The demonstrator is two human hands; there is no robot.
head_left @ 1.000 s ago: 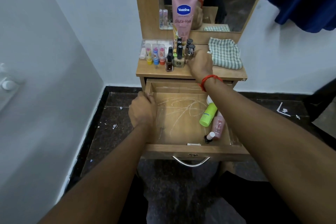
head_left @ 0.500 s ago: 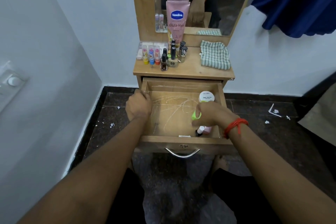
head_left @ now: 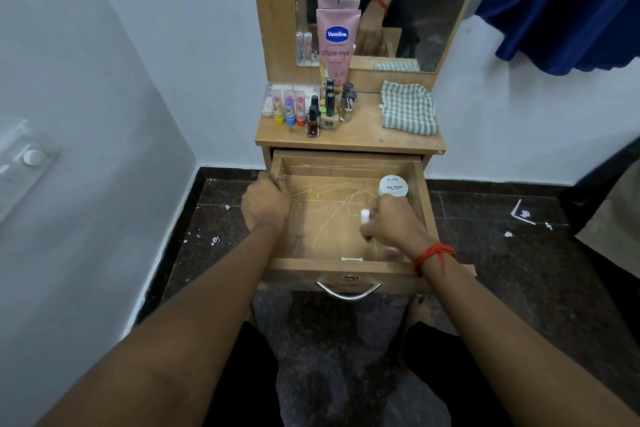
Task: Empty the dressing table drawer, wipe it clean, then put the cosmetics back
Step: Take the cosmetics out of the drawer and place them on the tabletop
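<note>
The wooden drawer (head_left: 349,265) of the dressing table is pulled out, its bottom scratched. My left hand (head_left: 265,203) grips the drawer's left wall. My right hand (head_left: 394,224) is inside at the right, closed around a small white-capped bottle (head_left: 364,215) whose body is hidden by my fingers. A white nail polish remover jar (head_left: 393,185) stands at the drawer's back right. A blurred pink item (head_left: 391,250) shows under my wrist. On the tabletop (head_left: 363,140) stand a pink Vaseline tube (head_left: 337,45), several nail polish bottles (head_left: 329,111), three lip balms (head_left: 289,107) and a checked cloth (head_left: 408,111).
A mirror (head_left: 391,0) rises behind the tabletop. White walls close in at the left and behind. A blue curtain (head_left: 568,3) hangs at the upper right. The dark floor (head_left: 491,236) carries small paper scraps. The drawer's metal handle (head_left: 348,291) faces me.
My right hand came down from the tabletop into the drawer and closed on the white-capped bottle. The green bottle is now almost hidden by that hand. My left hand stayed on the drawer wall.
</note>
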